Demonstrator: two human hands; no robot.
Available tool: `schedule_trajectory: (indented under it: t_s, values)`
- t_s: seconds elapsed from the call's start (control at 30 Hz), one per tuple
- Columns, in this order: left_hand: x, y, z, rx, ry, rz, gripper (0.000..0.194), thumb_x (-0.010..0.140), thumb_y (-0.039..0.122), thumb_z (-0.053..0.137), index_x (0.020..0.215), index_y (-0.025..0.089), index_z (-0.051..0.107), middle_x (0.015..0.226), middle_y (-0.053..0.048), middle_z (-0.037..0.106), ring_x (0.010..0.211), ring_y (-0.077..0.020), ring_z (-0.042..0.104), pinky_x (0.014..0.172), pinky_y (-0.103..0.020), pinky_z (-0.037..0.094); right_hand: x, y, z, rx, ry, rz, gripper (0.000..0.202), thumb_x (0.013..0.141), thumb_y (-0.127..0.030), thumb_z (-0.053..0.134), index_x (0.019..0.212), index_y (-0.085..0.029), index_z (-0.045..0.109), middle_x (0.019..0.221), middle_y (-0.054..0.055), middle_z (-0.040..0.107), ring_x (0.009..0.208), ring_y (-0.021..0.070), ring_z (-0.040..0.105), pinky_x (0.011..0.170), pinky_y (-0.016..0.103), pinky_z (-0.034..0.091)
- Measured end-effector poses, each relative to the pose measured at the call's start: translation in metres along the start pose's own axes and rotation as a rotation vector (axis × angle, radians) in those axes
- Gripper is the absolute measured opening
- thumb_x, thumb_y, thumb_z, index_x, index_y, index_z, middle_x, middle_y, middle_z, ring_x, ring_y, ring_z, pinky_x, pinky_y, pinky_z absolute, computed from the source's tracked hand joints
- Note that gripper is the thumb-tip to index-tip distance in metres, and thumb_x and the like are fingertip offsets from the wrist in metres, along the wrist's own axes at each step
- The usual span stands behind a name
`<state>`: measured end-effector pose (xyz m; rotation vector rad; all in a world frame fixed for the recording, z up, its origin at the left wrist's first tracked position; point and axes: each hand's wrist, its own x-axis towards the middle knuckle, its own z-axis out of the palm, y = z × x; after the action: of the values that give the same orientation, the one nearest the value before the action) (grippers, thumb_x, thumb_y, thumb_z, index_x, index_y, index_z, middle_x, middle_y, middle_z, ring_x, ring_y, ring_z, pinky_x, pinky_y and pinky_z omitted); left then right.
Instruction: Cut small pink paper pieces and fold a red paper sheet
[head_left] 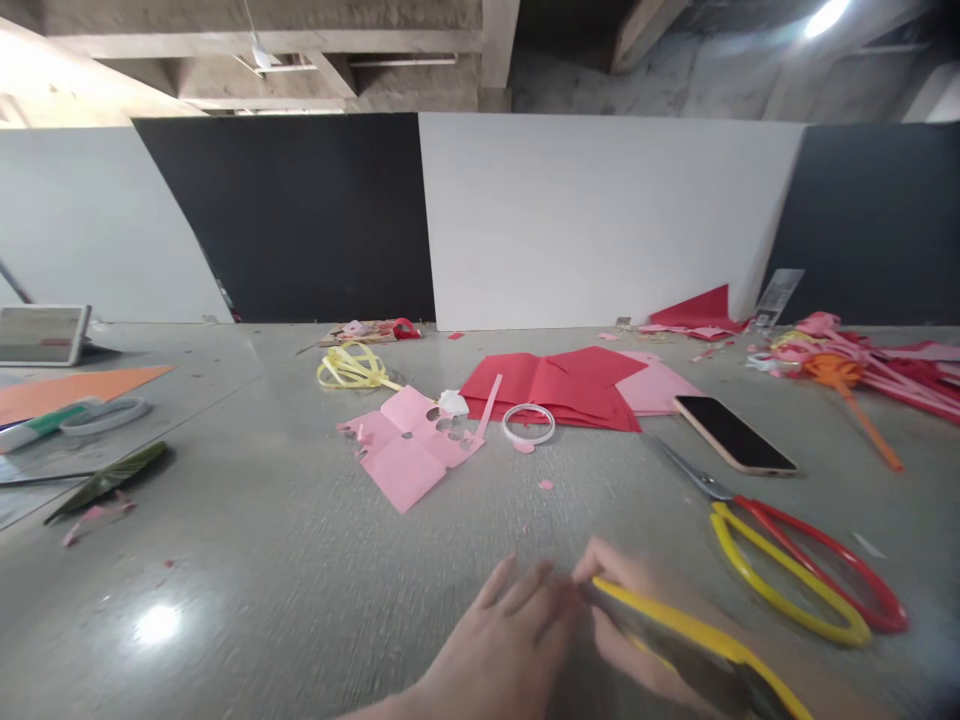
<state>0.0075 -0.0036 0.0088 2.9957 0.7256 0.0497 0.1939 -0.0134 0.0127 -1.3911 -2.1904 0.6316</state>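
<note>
Near the front edge of the view, my left hand point(499, 645) has bent fingers drawn together at the tips of my right hand. A small reddish smear shows between the hands, too blurred to name. My right hand point(637, 610) is closed around a long yellow and dark grey tool point(694, 640), which slants down to the lower right. Motion smears it, and its kind cannot be made out. To the right lie scissors point(780, 560) with one yellow and one red handle loop. Ahead of the hands is a creased pink paper point(412, 460) with round holes cut in it.
A white tape roll point(528, 425) lies before stacked red paper point(547, 385). A phone point(735, 433) is right of it. Yellow ribbon point(354, 368) sits farther back. At left are a green leaf-like piece point(112, 478) and a glue stick point(49, 425); at right, an orange pipe-cleaner-like piece point(836, 375).
</note>
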Motion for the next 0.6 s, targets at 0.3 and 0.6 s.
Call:
schedule_trajectory:
  t_s: [0.3, 0.6]
  values:
    - [0.002, 0.012, 0.022, 0.271, 0.185, -0.035, 0.038, 0.094, 0.026, 0.029, 0.123, 0.009, 0.045, 0.122, -0.013, 0.053, 0.112, -0.0263, 0.048, 0.088, -0.039, 0.042, 0.004, 0.009, -0.005, 0.103, -0.057, -0.078, 0.01, 0.066, -0.016, 0.044, 0.072, -0.023, 0.042, 0.056, -0.004, 0.057, 0.055, 0.0173, 0.056, 0.052, 0.023, 0.037]
    - [0.001, 0.008, 0.01, 0.187, 0.129, -0.005, 0.039, 0.096, 0.027, 0.023, 0.124, 0.011, 0.045, 0.126, -0.008, 0.05, 0.115, -0.0269, 0.045, 0.09, -0.043, 0.041, -0.003, -0.003, -0.001, -0.011, 0.013, -0.001, 0.012, 0.067, -0.015, 0.042, 0.076, -0.023, 0.042, 0.059, -0.001, 0.059, 0.055, 0.0188, 0.058, 0.05, 0.024, 0.04]
